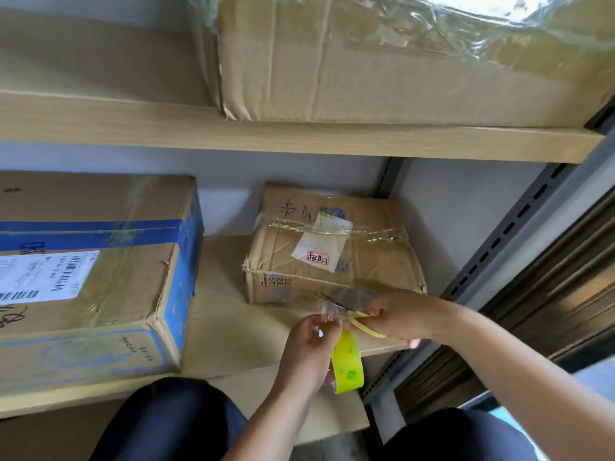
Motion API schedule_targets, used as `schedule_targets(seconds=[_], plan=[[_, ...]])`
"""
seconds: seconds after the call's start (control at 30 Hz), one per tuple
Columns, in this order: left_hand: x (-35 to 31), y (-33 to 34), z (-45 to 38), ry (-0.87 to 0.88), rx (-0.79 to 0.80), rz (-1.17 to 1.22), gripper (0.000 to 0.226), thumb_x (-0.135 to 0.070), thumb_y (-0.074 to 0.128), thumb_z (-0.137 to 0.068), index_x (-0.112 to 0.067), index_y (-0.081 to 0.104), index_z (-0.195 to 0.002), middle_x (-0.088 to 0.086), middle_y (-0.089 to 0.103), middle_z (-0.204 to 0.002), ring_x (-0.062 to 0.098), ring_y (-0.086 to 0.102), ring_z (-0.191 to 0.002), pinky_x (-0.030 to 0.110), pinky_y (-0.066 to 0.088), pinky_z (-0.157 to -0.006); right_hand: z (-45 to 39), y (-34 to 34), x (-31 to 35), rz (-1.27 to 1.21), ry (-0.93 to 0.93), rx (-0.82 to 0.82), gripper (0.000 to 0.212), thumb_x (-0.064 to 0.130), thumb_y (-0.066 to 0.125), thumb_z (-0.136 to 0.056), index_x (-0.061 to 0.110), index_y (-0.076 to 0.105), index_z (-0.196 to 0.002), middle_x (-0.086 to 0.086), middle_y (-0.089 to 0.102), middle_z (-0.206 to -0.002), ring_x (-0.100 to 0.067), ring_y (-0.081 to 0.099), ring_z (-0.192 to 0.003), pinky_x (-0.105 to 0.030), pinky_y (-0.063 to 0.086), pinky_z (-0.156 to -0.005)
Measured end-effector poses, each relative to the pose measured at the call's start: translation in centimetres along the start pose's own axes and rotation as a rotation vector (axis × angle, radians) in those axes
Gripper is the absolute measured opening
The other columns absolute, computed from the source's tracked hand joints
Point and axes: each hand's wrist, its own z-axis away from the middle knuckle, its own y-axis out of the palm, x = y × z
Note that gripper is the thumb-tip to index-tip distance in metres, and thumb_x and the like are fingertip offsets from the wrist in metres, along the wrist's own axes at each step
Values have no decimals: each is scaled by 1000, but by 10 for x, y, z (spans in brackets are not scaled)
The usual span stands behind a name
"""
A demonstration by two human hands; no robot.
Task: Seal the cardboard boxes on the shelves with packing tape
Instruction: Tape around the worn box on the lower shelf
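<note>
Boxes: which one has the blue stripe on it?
The big box on the left of the lower shelf. The small box beside it and the wrapped box above are plain brown.

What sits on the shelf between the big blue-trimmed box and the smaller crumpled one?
Nothing: in the head view, only bare shelf board shows between the blue-trimmed box and the smaller crumpled box. The two stand apart.

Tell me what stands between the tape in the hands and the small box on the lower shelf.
Nothing visible does. The clear tape strip stretches from the tape roll in the left hand toward the small box, beside the scissors in the right hand.
</note>
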Motion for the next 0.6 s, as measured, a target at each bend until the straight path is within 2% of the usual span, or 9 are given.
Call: schedule_targets(seconds=[0.07,0.13,0.17,0.27,0.33,0.4,0.43,0.5,0.6], plan=[[4,-7,5,-132,65,-68,21,-34,68,-86,-18,69,-74,5,73,-80,26,70,-72,37,57,-68,-20,11,10,139,-12,-100,49,69,48,-90,23,66,-85,2,65,-97,-13,57,-82,-25,49,-73],[8,-9,13,-235,129,-84,30,-26,62,-89,-16,70,-62,7,77,-80,29,75,-81,40,59,-79,-23,18,14,79,-11,-118,48,66,47,-91,23,63,-78,0,69,-88,-15,62,-78,-30,53,-74],[10,-11,15,-244,133,-89,30,-25,61,-88,-16,68,-60,10,77,-78,32,75,-85,43,59,-81,-21,20,14,43,-15,-106,43,60,48,-93,23,63,-80,1,69,-85,-15,63,-76,-29,53,-71],[8,-21,14,-194,71,-128,20,-37,65,-73,-21,67,-62,17,75,-77,39,73,-88,49,58,-78,-17,30,16,94,-64,-92,36,42,47,-100,12,67,-104,2,61,-88,-19,63,-85,-25,48,-74],[10,-36,11,-213,10,-132,24,-43,66,-64,-19,69,-68,21,74,-84,40,73,-84,51,59,-73,-24,41,26,137,-77,-79,37,39,47,-102,8,65,-112,-3,62,-96,-21,65,-92,-27,48,-77],[3,-51,22,-233,3,-121,23,-37,67,-74,-15,66,-76,17,76,-80,31,74,-71,36,56,-60,-38,52,39,190,-100,-101,34,38,50,-101,9,62,-115,-7,65,-108,-23,67,-100,-27,48,-78],[1,-56,29,-237,0,-105,16,-30,65,-85,-14,64,-80,14,76,-78,26,74,-67,30,55,-62,-44,56,48,225,-112,-147,33,37,53,-99,10,61,-116,-8,65,-112,-26,66,-103,-29,48,-79],[3,-66,37,-258,2,-94,10,-19,58,-94,-15,62,-85,11,77,-77,23,75,-72,28,53,-69,-55,64,65,242,-108,-277,35,37,60,-95,12,58,-120,-9,65,-114,-30,64,-103,-33,49,-79],[11,-79,41,-251,29,-134,10,-22,62,-90,-16,64,-82,10,77,-78,30,75,-85,40,55,-82,-70,73,86,235,-111,-269,29,29,57,-98,11,59,-122,-9,64,-114,-30,64,-103,-34,50,-80]])
